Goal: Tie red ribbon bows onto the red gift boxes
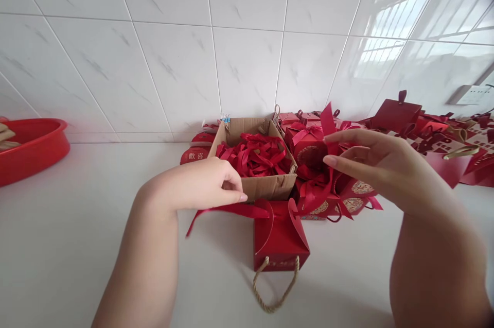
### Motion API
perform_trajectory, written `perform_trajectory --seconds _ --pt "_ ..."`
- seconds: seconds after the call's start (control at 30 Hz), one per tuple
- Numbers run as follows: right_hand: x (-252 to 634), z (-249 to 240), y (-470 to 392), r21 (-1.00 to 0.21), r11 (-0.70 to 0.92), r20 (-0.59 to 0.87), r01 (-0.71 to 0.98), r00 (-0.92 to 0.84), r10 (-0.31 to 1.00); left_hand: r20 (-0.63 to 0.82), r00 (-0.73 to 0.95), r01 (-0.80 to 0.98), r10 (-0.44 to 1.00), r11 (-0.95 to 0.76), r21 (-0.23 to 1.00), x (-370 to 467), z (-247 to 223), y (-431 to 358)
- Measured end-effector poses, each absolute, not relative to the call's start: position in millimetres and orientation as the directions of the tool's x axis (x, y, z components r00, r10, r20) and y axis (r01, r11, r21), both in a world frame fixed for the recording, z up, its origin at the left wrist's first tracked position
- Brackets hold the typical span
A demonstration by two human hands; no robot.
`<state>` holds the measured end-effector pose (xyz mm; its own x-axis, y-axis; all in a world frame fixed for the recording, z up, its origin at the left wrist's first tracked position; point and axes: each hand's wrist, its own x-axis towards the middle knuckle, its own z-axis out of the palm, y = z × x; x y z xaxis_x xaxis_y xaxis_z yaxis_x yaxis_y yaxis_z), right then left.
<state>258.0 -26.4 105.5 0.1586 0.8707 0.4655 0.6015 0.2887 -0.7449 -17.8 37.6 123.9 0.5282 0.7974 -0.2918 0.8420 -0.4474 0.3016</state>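
A red gift box [281,235] with petal-shaped closing flaps and a twisted rope handle [275,308] stands on the white surface before me. A red ribbon [254,210] runs through its top and out to both sides. On the left stretch, my left hand [224,184] is closed in a pinch, its thumb tip at the ribbon; the other fingertips are largely hidden. My right hand [366,160], raised to the right of the box, has the ribbon's upright other end [328,118] at its bent fingers and thumb. The ribbon hangs down from there toward the box.
Behind the gift box, a cardboard box [270,186] holds a heap of red ribbons [257,155]. Several finished-looking red boxes [357,191] crowd its right side, with more red packages [397,114] along the tiled wall [247,65]. A red basin [34,158] sits far left.
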Motion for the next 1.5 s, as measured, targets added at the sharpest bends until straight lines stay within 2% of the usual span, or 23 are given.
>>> perform_trajectory --seconds 0.1,0.17,0.2,0.27,0.33,0.37,0.5,0.6,0.73,1.0,1.2,1.37,1.5 --pt "252.7 106.3 -32.1 -0.543 0.303 0.662 0.784 0.178 0.728 -0.288 0.557 0.828 0.779 -0.497 0.257 -11.5 121.4 35.9" --pt "250.5 104.1 -33.1 -0.418 0.366 0.665 0.832 0.006 0.746 -0.264 0.595 0.802 0.759 -0.543 0.247 -4.8 118.8 34.6" --pt "249.5 102.3 -32.7 -0.380 0.398 0.575 0.835 -0.124 0.809 -0.264 0.614 0.789 0.744 -0.564 0.245 -1.2 117.2 34.2" --pt "246.8 97.9 -30.2 -0.370 0.442 0.274 0.818 -0.358 0.892 -0.296 0.639 0.769 0.710 -0.590 0.244 5.3 113.7 34.1" --pt "242.4 93.1 -25.5 -0.386 0.436 0.029 0.813 -0.462 0.886 -0.339 0.641 0.767 0.689 -0.592 0.248 10.2 110.7 34.7" --pt "239.7 91.0 -22.7 -0.392 0.430 -0.036 0.813 -0.481 0.876 -0.353 0.639 0.769 0.683 -0.589 0.251 12.0 109.5 35.0" --pt "231.3 85.3 -11.2 -0.422 0.394 -0.165 0.817 -0.496 0.852 -0.379 0.645 0.762 0.663 -0.597 0.251 17.9 107.5 34.8" --pt "230.6 83.9 -6.5 -0.453 0.368 -0.209 0.812 -0.498 0.842 -0.412 0.636 0.765 0.653 -0.605 0.222 23.4 106.1 33.8" --pt "233.8 83.5 -6.7 -0.457 0.357 -0.219 0.815 -0.492 0.843 -0.436 0.633 0.761 0.640 -0.618 0.197 28.3 103.2 34.4" --pt "233.9 81.9 -9.8 -0.520 0.318 -0.213 0.793 -0.481 0.850 -0.385 0.701 0.705 0.601 -0.668 0.240 25.4 105.7 33.4" --pt "231.8 88.4 -12.5 -0.469 0.359 -0.156 0.807 -0.476 0.866 -0.412 0.691 0.714 0.593 -0.650 0.261 24.5 106.2 31.8" --pt "229.9 84.1 -16.3 -0.513 0.308 -0.255 0.801 -0.485 0.837 -0.437 0.675 0.727 0.594 -0.635 0.259 26.2 104.9 32.6" --pt "224.9 78.7 -15.8 -0.416 0.313 -0.280 0.854 -0.448 0.849 -0.450 0.666 0.734 0.595 -0.630 0.253 27.9 105.3 32.6"
